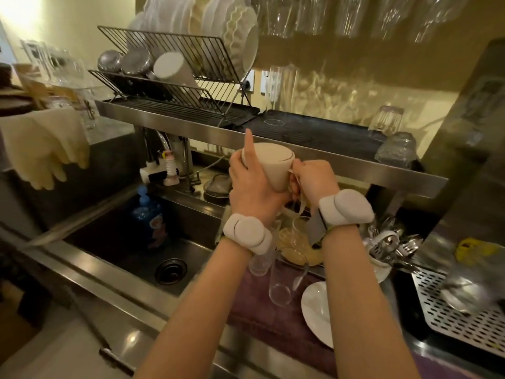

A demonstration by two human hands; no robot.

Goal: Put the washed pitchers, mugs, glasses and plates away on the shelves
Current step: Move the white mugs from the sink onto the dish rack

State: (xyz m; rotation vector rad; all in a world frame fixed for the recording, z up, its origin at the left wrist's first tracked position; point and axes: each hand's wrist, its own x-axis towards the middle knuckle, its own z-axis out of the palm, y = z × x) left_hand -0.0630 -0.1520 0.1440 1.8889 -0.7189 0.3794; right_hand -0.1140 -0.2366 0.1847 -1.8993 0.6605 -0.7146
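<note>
Steel sink (153, 258) sat at eight o'clock, with the long shelf (273, 144) crossing above it. You held a beige mug (269, 168) upside down at centre, just below the shelf edge. Your left hand (250, 187) wrapped its side, forefinger raised straight along the wall. Your right hand (314, 179) pinched the handle, fingers curled tight. Risk noted: the mug's base sat close under the steel lip and could knock it on the lift. A wet wall could slip through the loose left grip. Glasses (278, 280) and a plate (317, 310) lay directly beneath, at six o'clock, in the drop path.
</note>
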